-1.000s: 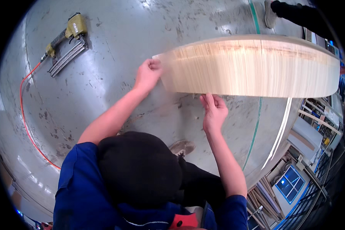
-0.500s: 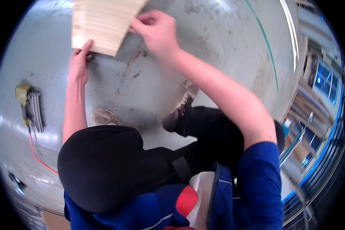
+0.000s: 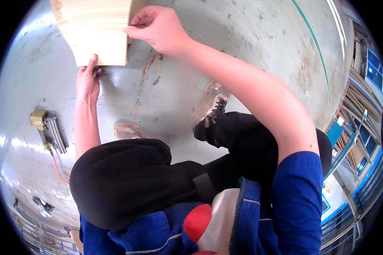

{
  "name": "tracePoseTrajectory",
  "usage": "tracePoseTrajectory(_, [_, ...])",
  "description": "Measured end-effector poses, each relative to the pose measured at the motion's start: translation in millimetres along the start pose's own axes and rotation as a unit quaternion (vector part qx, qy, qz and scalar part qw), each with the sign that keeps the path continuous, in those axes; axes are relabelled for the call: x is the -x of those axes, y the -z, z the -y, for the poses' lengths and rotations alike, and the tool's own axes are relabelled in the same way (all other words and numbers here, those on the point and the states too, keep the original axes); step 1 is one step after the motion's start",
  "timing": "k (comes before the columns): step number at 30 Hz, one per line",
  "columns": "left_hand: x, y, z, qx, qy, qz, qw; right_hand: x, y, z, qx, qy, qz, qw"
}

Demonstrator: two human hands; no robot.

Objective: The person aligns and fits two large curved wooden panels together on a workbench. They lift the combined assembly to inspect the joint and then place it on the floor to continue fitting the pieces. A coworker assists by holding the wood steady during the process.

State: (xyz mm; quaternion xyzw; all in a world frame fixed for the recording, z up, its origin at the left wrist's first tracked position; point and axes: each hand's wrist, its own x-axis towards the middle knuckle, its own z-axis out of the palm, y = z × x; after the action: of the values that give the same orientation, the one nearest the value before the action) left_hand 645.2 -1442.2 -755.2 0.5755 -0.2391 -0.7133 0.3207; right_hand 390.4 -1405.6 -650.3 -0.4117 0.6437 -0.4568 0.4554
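Observation:
A pale wooden board (image 3: 98,32) with visible grain is at the top of the head view, its far end cut off by the frame. My left hand (image 3: 88,80) grips its near edge, thumb on the top face and fingers underneath, mostly hidden. At the board's right edge is my right hand (image 3: 159,32), its fingers curled and its thumb tip touching that edge. Whether anything small sits between those fingertips is too unclear to tell. Another strip of wood (image 3: 136,7) shows just past the right edge, partly behind the hand.
On the grey floor (image 3: 166,93) to the left lies a yellowish nail gun (image 3: 39,121) with an orange hose (image 3: 59,170). My shoes (image 3: 210,104) and bent knees are below the board. Racks of timber (image 3: 364,100) stand at the far right. A green line (image 3: 315,40) crosses the floor.
The board has turned, its right edge now nearly upright in the view, and shifted left. My right hand has gone left along with that edge. My left hand keeps its hold.

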Motion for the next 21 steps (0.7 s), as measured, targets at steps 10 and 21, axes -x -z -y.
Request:
tracePoseTrajectory(10, [30.6,-23.3,-22.8,-0.135,0.017,-0.137,0.981,26.8,-32.6,15.3,0.032,-0.088,-0.118,0.989])
tracePoseTrajectory(21, [20.8,-22.7,-64.1,-0.248,-0.374,-0.212,0.868,42.4,-77.9,16.4,-0.149,-0.096,-0.225,0.958])
